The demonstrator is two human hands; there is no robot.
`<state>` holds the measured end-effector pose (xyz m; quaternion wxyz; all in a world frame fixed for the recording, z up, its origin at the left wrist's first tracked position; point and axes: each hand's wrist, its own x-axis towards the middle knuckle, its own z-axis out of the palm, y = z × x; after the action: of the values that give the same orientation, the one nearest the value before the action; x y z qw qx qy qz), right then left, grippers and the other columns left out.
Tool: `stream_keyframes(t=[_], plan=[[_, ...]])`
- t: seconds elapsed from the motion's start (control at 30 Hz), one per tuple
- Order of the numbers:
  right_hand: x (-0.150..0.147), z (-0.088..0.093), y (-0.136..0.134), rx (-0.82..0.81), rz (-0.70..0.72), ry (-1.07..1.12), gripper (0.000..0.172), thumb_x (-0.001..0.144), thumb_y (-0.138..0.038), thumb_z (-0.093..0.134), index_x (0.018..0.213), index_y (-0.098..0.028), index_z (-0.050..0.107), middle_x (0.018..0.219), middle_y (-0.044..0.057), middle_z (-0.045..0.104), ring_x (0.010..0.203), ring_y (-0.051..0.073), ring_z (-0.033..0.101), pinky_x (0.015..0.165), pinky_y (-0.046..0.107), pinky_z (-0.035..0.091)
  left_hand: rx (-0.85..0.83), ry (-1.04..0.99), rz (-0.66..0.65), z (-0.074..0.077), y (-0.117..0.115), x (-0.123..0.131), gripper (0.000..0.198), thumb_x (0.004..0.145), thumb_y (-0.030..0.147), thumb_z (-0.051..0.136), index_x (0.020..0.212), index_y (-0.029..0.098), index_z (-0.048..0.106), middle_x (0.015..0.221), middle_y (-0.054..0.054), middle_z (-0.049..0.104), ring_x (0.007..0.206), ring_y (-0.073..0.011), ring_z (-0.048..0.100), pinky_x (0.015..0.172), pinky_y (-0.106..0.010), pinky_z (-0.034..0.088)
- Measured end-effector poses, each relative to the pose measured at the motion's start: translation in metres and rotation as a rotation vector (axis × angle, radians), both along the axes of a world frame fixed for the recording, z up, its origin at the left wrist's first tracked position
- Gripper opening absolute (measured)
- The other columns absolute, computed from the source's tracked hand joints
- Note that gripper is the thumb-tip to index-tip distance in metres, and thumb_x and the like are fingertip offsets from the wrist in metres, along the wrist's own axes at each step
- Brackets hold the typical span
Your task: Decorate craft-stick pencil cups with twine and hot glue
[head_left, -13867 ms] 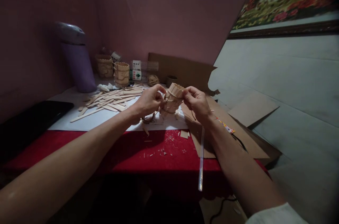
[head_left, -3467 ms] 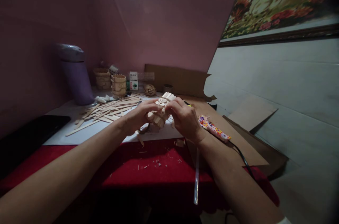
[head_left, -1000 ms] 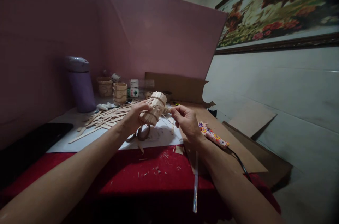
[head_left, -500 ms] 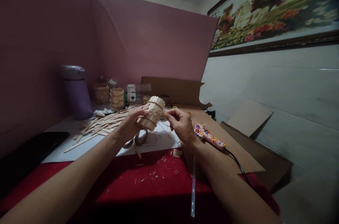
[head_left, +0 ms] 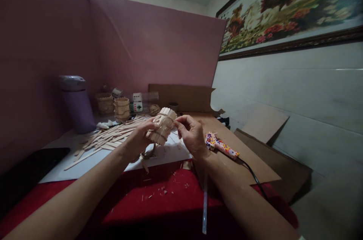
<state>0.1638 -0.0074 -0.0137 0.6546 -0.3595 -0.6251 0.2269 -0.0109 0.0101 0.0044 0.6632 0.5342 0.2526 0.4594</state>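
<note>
My left hand (head_left: 138, 138) grips a small cup made of wooden ice-cream sticks (head_left: 163, 126), tilted with its open rim up and to the right, above the white sheet (head_left: 70, 157). Thin twine is wound round the cup. My right hand (head_left: 191, 134) is closed in a pinch at the cup's right side, apparently on the twine's end. Scissors (head_left: 147, 154) lie partly hidden under my left hand.
Loose wooden sticks (head_left: 110, 138) spread over the white sheet. Two finished stick cups (head_left: 121, 108), a twine ball (head_left: 154, 109), small boxes and a purple flask (head_left: 76, 103) stand at the back. A patterned glue gun (head_left: 221, 145) lies on cardboard (head_left: 249, 164) at right; a glue stick (head_left: 204, 202) overhangs the red cloth.
Over the last second my right hand has moved in from a little way off to the cup's side. The cup has stayed in my left hand. The view has shifted left.
</note>
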Motion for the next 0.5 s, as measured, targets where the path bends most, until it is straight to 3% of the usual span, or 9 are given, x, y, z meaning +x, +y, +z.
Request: stream_keyframes(t=[0.5], plan=[[0.0006,-0.0031,0.0005,-0.009,-0.006,-0.070,0.015,0.083,-0.035,0.066,0.080,-0.021,0.065,0.062,-0.002,0.057,0.057,0.013,0.050,0.049,0.025,0.038,0.107,0.012,0.045,-0.0010,-0.0021,0.0028,0.049,0.067,0.023,0.067,0.115,0.015,0.064,0.097,-0.008,0.067,0.077,-0.0183,0.060,0.062,-0.028,0.049]])
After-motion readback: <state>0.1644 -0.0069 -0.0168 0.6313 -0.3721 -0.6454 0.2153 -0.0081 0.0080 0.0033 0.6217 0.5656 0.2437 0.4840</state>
